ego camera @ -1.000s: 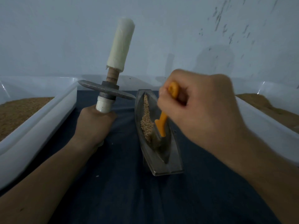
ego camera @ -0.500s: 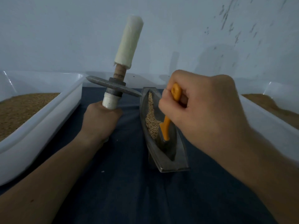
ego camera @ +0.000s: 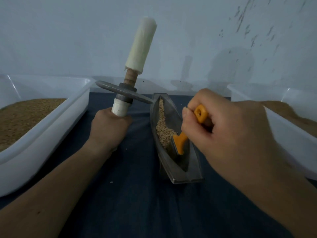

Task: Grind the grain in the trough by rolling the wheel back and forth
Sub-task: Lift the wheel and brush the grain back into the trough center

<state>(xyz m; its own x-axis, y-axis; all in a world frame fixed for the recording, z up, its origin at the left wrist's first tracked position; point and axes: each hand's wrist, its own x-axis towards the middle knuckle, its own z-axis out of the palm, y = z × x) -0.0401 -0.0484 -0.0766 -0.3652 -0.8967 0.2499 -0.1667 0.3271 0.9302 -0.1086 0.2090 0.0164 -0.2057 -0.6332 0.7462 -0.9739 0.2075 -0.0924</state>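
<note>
A narrow metal trough (ego camera: 195, 162) lies lengthwise on the dark blue cloth, with pale grain (ego camera: 163, 129) heaped along its far and middle part. My right hand (ego camera: 228, 127) grips the orange handle of a small scraper (ego camera: 180, 143), whose blade sits in the trough against the grain. My left hand (ego camera: 109, 129) grips the lower white handle of the grinding wheel (ego camera: 123, 91), holding its axle upright to the left of the trough, off the grain. The grey disc lies nearly flat, its edge just over the trough's far tip.
A white tub (ego camera: 51, 127) of brown grain stands at the left. A second white tub (ego camera: 288, 100) of brown grain stands at the right, partly behind my right arm. A pale wall rises close behind. A few stray grains (ego camera: 111, 182) lie on the cloth.
The scraper has been worked along the trough, pushing the grain toward the far end. The wheel stays held upright in my left hand, tilting a little to the right.
</note>
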